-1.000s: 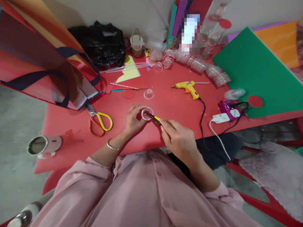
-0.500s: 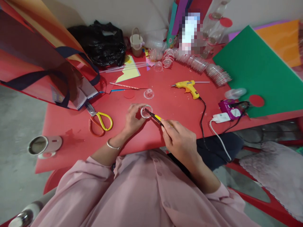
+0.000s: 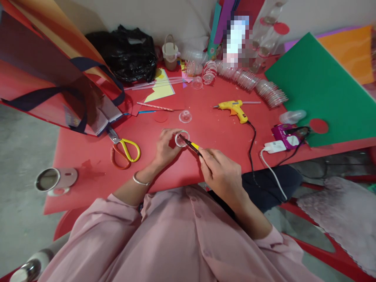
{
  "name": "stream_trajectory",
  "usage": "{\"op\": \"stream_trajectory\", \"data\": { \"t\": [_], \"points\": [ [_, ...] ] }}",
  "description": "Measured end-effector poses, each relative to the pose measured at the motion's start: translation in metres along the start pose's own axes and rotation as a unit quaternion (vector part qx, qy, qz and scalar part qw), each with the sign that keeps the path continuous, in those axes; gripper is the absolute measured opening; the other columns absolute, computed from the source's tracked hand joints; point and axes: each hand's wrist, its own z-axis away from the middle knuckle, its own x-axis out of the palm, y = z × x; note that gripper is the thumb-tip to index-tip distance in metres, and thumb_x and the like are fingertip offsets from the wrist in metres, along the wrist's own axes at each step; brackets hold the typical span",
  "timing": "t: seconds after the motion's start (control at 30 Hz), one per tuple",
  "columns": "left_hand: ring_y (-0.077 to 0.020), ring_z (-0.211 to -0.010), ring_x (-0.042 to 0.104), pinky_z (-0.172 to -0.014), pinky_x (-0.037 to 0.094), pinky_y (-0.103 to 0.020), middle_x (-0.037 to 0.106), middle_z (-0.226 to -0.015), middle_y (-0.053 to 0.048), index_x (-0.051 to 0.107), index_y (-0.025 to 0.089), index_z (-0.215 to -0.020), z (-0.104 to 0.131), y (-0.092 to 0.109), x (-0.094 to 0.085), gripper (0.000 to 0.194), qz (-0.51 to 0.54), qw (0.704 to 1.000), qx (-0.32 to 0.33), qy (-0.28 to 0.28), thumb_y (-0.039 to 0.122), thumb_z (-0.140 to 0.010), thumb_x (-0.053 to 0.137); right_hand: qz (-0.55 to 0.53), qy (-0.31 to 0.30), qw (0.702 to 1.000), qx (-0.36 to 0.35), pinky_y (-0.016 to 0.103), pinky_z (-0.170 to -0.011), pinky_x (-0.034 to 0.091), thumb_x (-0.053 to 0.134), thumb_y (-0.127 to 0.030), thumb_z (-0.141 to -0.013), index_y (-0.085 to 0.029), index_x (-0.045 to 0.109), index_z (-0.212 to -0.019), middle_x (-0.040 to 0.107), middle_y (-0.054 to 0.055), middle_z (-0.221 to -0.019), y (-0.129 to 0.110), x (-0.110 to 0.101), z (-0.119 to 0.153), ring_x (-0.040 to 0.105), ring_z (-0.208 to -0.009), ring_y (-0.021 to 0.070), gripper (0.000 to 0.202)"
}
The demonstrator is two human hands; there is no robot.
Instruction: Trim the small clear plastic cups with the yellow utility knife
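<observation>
A small clear plastic cup (image 3: 185, 141) is gripped by the fingers of my left hand (image 3: 166, 149), its round rim facing up. My right hand (image 3: 221, 168) is closed around a slim black-and-yellow tool (image 3: 194, 147), perhaps a craft knife; its exact kind is unclear. The tool's dark tip reaches inside the cup's rim; whether it touches the wall cannot be made out. Just beyond the cup lies a clear dome-shaped plastic piece (image 3: 185, 116) on the red table (image 3: 164, 176).
A yellow glue gun (image 3: 233, 107) lies right of centre, its cord trailing off the front edge. Scissors (image 3: 123, 150) and a mug (image 3: 57, 181) are at left. Stacked clear cups (image 3: 245, 78) line the back. A green board (image 3: 320, 90) covers the right side.
My right hand and the tool have shifted very slightly to the left, with the tip still inside the cup. My left hand keeps its hold.
</observation>
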Motion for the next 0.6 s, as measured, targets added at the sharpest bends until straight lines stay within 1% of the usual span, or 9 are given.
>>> {"op": "stream_trajectory", "data": {
  "t": [0.23, 0.47, 0.6],
  "points": [
    [-0.0256, -0.105, 0.067, -0.094, 0.053, -0.044, 0.075, -0.110, -0.008, 0.069, 0.023, -0.116, 0.0002, 0.0003, 0.0007, 0.041, 0.011, 1.000, 0.004, 0.005, 0.027, -0.079, 0.085, 0.002, -0.004, 1.000, -0.001, 0.026, -0.077, 0.052, 0.053, -0.022, -0.102, -0.021, 0.065, -0.133, 0.076, 0.008, -0.117, 0.0003, -0.0009, 0.0006, 0.072, -0.099, 0.0175, 0.034],
    [-0.0250, -0.105, 0.066, -0.095, 0.052, -0.043, 0.075, -0.111, -0.008, 0.069, 0.023, -0.117, 0.0002, -0.0012, 0.0003, 0.041, 0.008, 1.000, 0.005, 0.001, 0.029, -0.080, 0.085, 0.003, -0.003, 1.000, -0.002, 0.025, -0.078, 0.050, 0.054, -0.022, -0.102, -0.020, 0.067, -0.132, 0.076, 0.007, -0.116, 0.0016, 0.0011, 0.0000, 0.071, -0.097, 0.0163, 0.032],
    [-0.0244, -0.106, 0.066, -0.096, 0.051, -0.042, 0.075, -0.111, -0.008, 0.069, 0.021, -0.116, 0.0007, -0.0001, 0.0001, 0.039, 0.006, 1.000, 0.003, -0.002, 0.028, -0.081, 0.083, 0.014, -0.012, 1.000, -0.007, 0.025, -0.076, 0.048, 0.054, -0.021, -0.102, -0.019, 0.067, -0.131, 0.076, 0.006, -0.115, 0.0007, -0.0007, -0.0010, 0.070, -0.095, 0.0157, 0.032]
  ]
}}
